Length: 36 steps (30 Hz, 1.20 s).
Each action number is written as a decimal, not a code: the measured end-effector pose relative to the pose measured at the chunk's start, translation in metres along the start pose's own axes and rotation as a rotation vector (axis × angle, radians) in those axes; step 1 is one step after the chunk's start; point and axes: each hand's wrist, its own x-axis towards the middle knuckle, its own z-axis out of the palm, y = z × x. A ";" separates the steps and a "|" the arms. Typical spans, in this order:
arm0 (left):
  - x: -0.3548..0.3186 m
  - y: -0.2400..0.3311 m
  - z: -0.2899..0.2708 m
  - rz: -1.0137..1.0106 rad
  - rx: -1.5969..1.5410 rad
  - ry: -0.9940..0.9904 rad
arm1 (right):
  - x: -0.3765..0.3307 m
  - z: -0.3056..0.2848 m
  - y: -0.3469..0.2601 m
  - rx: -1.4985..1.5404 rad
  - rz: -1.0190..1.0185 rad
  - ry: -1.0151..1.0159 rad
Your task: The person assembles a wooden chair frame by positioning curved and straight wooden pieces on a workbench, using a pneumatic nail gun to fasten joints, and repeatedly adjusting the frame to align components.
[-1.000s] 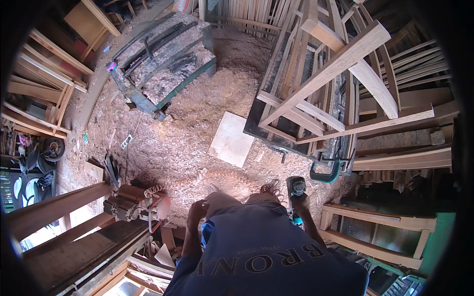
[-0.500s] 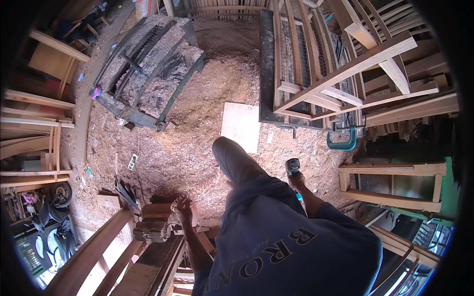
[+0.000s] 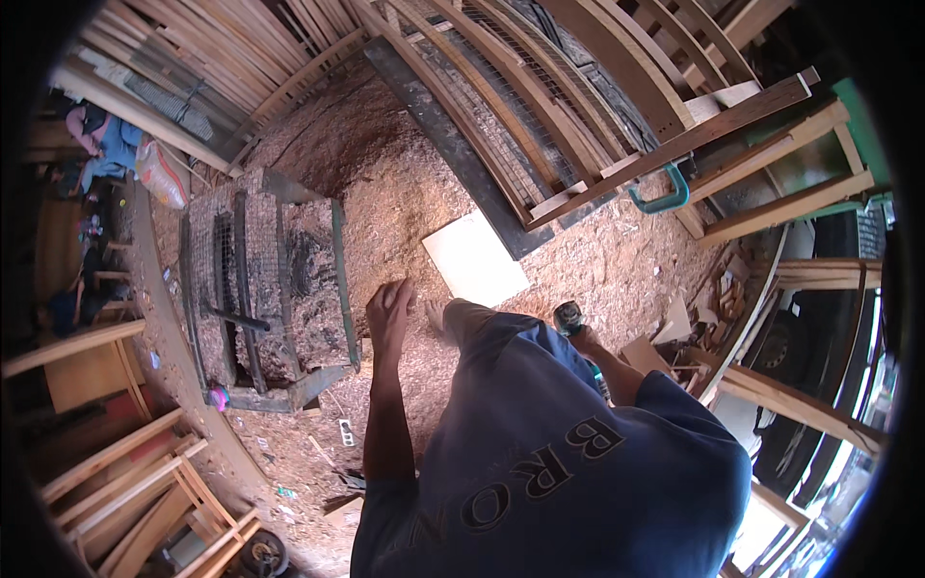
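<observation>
My right hand (image 3: 588,343) is wrapped round a dark and teal cordless drill (image 3: 568,316), held low beside my right thigh. Part of the drill's lower end shows past my fingers. In front of me my left hand (image 3: 390,301) is raised with its fingers curled in; whether anything small lies inside them is hidden. Beyond that hand, a pale flat board (image 3: 474,260) rests on the shavings-covered ground. At the front right, a curved wooden frame with slats (image 3: 568,154) lies on a dark-edged workbench (image 3: 453,144).
A teal clamp (image 3: 665,191) grips the frame's near end. To the left stands a low metal-framed machine (image 3: 270,289) covered in shavings. Wood offcuts (image 3: 674,323) lie at right. Wooden frames (image 3: 164,501) stack at lower left. Another person (image 3: 106,135) is at far left.
My view has swung to the right, and the workbench now stands more ahead. My left hand has risen forward, away from the slatted stack at lower left. The drill stays in my right hand.
</observation>
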 end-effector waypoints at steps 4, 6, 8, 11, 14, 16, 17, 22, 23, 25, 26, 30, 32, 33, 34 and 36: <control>0.080 0.100 0.026 -0.063 -0.085 -0.326 | -0.072 -0.008 -0.046 -0.016 -0.182 0.150; 0.105 0.129 0.063 -0.088 -0.136 -0.460 | -0.112 -0.026 -0.070 0.001 -0.102 0.130; 0.118 0.147 0.102 -0.167 -0.127 -0.548 | -0.159 -0.040 -0.093 0.029 -0.192 0.221; 0.122 0.155 0.141 -0.321 -0.065 -0.773 | -0.237 -0.058 -0.119 0.192 -0.309 0.314; 0.124 0.160 0.161 -0.296 0.048 -0.922 | -0.287 -0.063 -0.145 0.221 -0.172 0.373; 0.126 0.162 0.166 -0.225 0.129 -0.884 | -0.314 -0.063 -0.154 0.295 -0.124 0.383; 0.128 0.164 0.167 -0.211 0.084 -0.920 | -0.322 -0.062 -0.159 0.325 -0.089 0.376; 0.131 0.173 0.167 -0.194 0.006 -0.848 | -0.343 -0.062 -0.208 0.501 -0.065 0.398; 0.131 0.174 0.167 -0.103 0.046 -0.811 | -0.346 -0.064 -0.221 0.496 -0.097 0.400; 0.128 0.175 0.169 0.085 0.097 -0.726 | -0.349 -0.073 -0.244 0.480 -0.191 0.420; 0.129 0.176 0.170 -0.001 0.068 -0.835 | -0.348 -0.075 -0.256 0.470 -0.223 0.484; 0.146 0.179 0.172 -0.255 0.177 -0.779 | -0.339 -0.096 -0.285 0.497 -0.095 0.344; 0.162 0.181 0.168 -0.357 0.108 -0.721 | -0.337 -0.101 -0.297 0.555 -0.188 0.459; 0.169 0.181 0.166 -0.410 0.071 -0.693 | -0.336 -0.105 -0.302 0.551 -0.202 0.483; 0.174 0.180 0.164 -0.386 0.002 -0.717 | -0.336 -0.111 -0.306 0.543 -0.181 0.474; 0.180 0.177 0.161 -0.448 -0.074 -0.788 | -0.336 -0.123 -0.313 0.535 -0.112 0.425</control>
